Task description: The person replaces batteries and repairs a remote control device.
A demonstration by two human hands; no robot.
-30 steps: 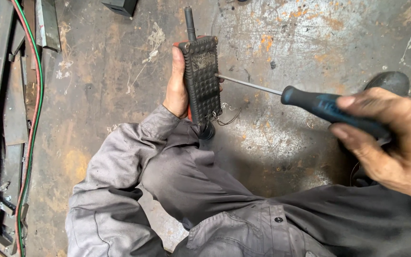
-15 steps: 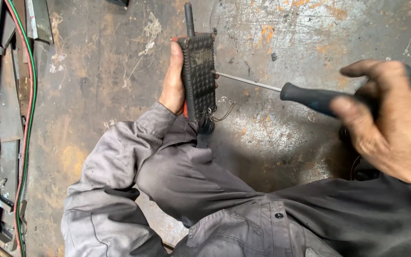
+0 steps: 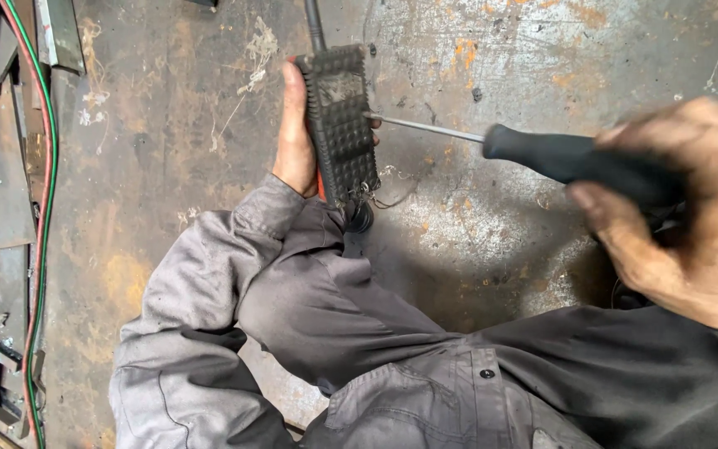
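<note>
Since a second ago the right hand (image 3: 691, 224) has shifted its hold on the screwdriver (image 3: 542, 150): then it lay low under the handle, half a second ago the fingers were lifted and spread, and now they curl over the black handle again, blurred, closed around it with the thumb underneath. The shaft's tip stays at the right edge of the black device (image 3: 341, 125), at about the same spot as before. The left hand (image 3: 294, 137) has not changed; it grips the device from its left side, palm against the edge, thumb pointing up along it, the grey sleeve (image 3: 209, 274) bent at the elbow below. The device stands on end over the knee (image 3: 334, 308), its ribbed, studded back facing the camera, a stub antenna sticking up from the top and a sliver of orange showing at its lower left edge. Thin wires (image 3: 384, 187) straggle from its lower right corner. Under everything lies a rusty, stained metal floor (image 3: 475, 241). Along the left edge run a red and a green cable (image 3: 43, 191) beside dark metal frame parts. No label is readable on anything.
</note>
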